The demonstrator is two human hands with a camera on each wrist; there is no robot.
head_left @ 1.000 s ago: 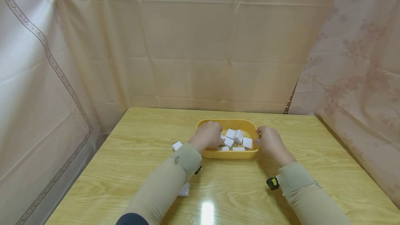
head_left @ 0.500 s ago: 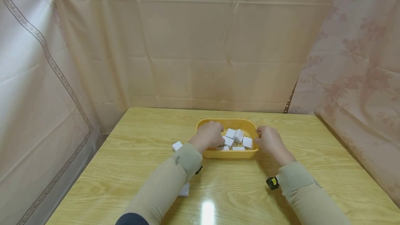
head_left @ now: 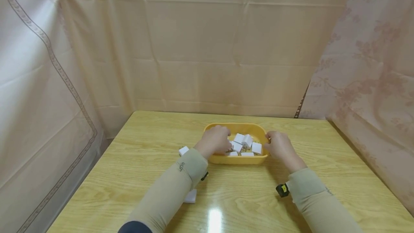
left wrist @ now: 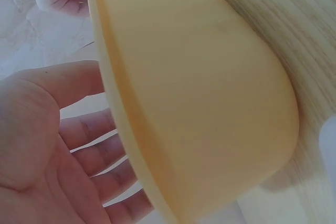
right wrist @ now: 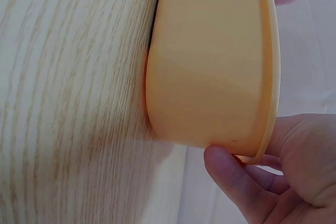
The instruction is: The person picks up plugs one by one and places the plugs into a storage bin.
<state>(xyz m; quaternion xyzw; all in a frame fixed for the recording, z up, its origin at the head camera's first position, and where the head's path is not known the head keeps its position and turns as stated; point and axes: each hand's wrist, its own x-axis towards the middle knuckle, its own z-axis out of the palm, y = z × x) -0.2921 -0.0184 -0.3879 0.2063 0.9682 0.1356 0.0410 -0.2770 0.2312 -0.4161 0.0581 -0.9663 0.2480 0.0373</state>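
Note:
A yellow plastic basin [head_left: 239, 160] sits on the table, holding several white charger plugs [head_left: 256, 148] with metal prongs. My left hand [head_left: 215, 139] reaches over its left end, fingers pointing down inside. The left wrist view shows the spread fingers [left wrist: 94, 153] passing behind the basin wall, so their tips are hidden and I cannot tell whether they hold a plug. At the right end, my right hand [head_left: 280, 146] grips the rim. Its thumb [right wrist: 231, 174] presses the outer wall from below, and the other fingers go over the rim.
One white plug [head_left: 183, 150] lies on the wooden table [head_left: 155, 132] left of the basin. Another white piece [head_left: 191, 196] lies nearer, partly hidden by the left sleeve. Cloth curtains [head_left: 207, 53] hang behind and at both sides.
Both hands and the basin stay almost in place. The left hand's fingers shift only slightly among the plugs.

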